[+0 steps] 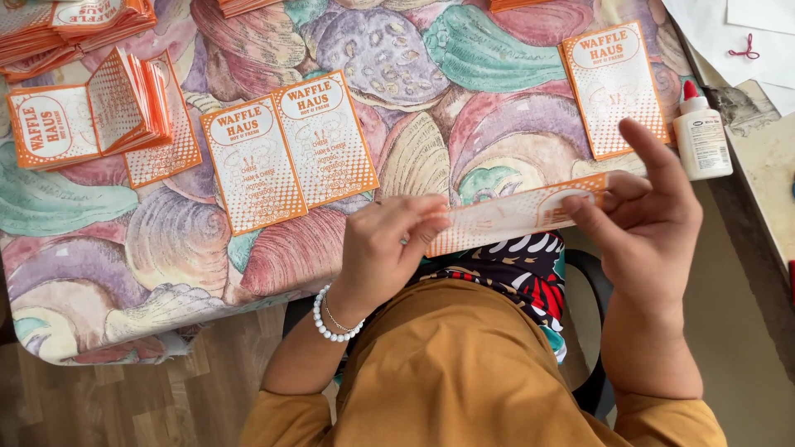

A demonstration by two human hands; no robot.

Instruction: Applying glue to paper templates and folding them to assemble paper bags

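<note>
I hold an orange-and-white printed paper leaflet (pixel 505 217) flat between both hands, just over the near edge of the table. My left hand (pixel 385 244), with a white bead bracelet on the wrist, pinches its left end. My right hand (pixel 650 203) grips its right end with the index finger raised. An unfolded leaflet of the same kind (pixel 288 151) lies face up on the table beyond my left hand. Another single leaflet (pixel 614 87) lies beyond my right hand.
The table wears a cloth printed with large shells (pixel 166 248). Stacks of folded leaflets (pixel 124 108) sit at the far left, more stacks (pixel 74 29) at the top left corner. A white glue bottle with a red cap (pixel 701 132) stands at the right, near white paper sheets (pixel 737 33).
</note>
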